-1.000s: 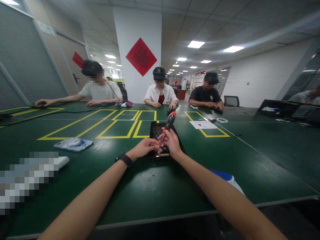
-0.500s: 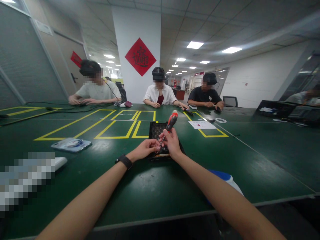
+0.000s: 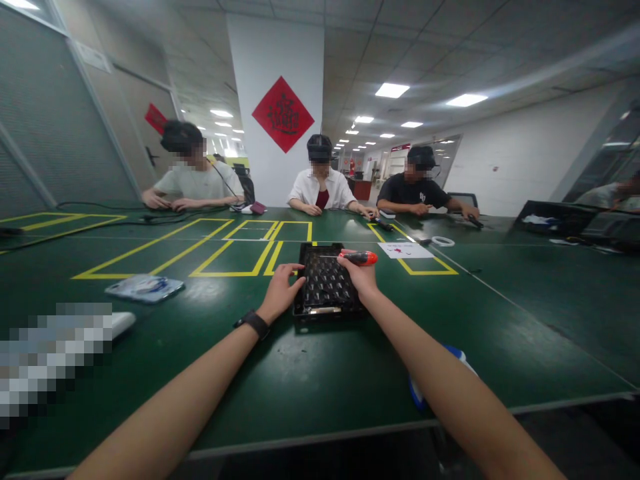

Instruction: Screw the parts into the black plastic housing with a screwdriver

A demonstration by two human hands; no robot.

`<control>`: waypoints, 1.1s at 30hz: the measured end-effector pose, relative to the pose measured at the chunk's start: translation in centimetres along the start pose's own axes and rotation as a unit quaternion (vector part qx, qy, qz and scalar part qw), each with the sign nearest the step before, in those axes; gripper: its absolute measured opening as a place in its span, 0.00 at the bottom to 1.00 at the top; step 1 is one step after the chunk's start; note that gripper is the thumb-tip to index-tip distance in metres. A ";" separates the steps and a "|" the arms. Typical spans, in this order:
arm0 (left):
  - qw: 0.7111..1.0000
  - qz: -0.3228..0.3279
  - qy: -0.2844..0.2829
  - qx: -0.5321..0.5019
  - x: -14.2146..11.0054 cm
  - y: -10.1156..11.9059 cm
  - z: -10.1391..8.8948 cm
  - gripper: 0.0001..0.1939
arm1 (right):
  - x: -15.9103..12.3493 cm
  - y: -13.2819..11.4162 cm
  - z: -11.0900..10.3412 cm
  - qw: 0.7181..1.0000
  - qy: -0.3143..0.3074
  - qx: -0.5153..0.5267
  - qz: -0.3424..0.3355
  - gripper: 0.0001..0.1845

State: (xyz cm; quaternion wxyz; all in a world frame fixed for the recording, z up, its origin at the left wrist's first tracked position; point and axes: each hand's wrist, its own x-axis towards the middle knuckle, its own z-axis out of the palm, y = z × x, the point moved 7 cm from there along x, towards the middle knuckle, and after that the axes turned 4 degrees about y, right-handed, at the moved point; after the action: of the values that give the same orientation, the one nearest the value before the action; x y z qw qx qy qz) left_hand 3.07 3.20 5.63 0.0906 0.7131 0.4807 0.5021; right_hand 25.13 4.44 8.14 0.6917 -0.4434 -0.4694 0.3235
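Note:
A rectangular black case (image 3: 327, 277) lies on the green table, its inside covered with rows of small shiny shapes. My left hand (image 3: 283, 290), with a dark band on the wrist, rests at the case's left rim. Its thumb and fingers are apart, the fingertips at the edge. In my right hand (image 3: 364, 279) is a screwdriver (image 3: 361, 258) with a red and black handle. It lies nearly level, the handle pointing right and the thin shaft pointing left over the case's far part. That hand sits against the case's right side and hides part of it.
On the left lie a phone-like flat object (image 3: 145, 288) and a blurred white object (image 3: 60, 353). A blue and white item (image 3: 417, 393) is partly under my right forearm. A paper sheet (image 3: 406, 251) and white ring (image 3: 443, 241) lie beyond. Several people sit across the table (image 3: 240, 400).
My hands have parted from the middle of the case to its two sides. The screwdriver has gone from steeply upright to nearly level. Across the table, the person in black has stretched an arm rightward.

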 end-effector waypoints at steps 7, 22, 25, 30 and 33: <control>0.995 -0.038 -0.090 0.004 -0.1 -2.8 2.1 0.19 | 1.4 3.0 -0.9 0.996 0.007 -0.003 0.084 0.14; 0.993 -0.059 -0.094 0.050 -0.2 -2.1 2.0 0.19 | 0.9 2.5 -0.8 0.992 0.001 0.054 0.112 0.12; 0.992 -0.048 -0.100 0.056 -0.2 -1.9 2.0 0.18 | 0.8 2.2 0.1 0.995 -0.056 0.033 0.076 0.14; 0.991 -0.046 -0.108 0.063 -0.1 -1.9 2.1 0.18 | 0.4 1.6 0.6 0.994 -0.090 -0.057 0.003 0.17; 0.991 -0.047 -0.106 0.063 -0.1 -1.9 2.1 0.18 | 0.0 1.2 0.8 0.984 -0.110 -0.134 -0.032 0.17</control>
State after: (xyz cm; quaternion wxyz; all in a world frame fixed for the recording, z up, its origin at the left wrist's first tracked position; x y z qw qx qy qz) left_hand 3.59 4.85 3.39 0.1198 0.7433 0.5321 0.3874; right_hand 24.37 5.21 7.19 0.5804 -0.4787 -0.5952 0.2823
